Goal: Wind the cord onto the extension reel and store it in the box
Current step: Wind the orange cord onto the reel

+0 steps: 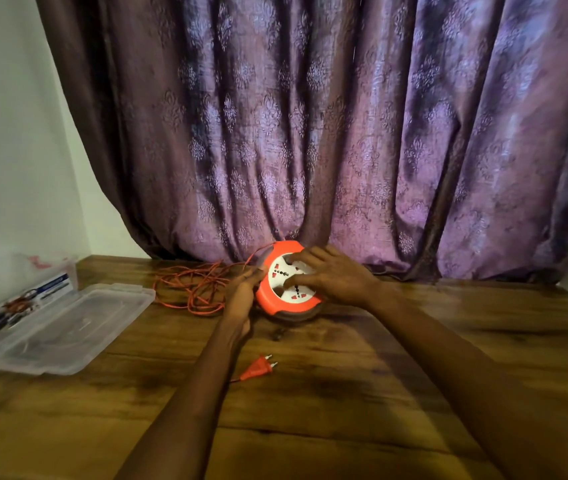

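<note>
A round orange extension reel (268, 299) with a white socket face lies flat on the wooden table near the curtain. My right hand (331, 277) rests on top of its face, fingers spread over the sockets. At the reel's left edge my left hand (242, 292) pinches the thin orange cord (196, 285). Most of the cord lies in a loose tangle to the left of the reel. Closer to me on the table lies the orange two-pin plug (258, 368). A clear plastic box (16, 299) stands open at the far left.
The box's clear lid (68, 323) lies flat on the table beside it, and a printed card is inside the box. A purple patterned curtain (310, 133) hangs right behind the reel. The white wall meets the table at the left.
</note>
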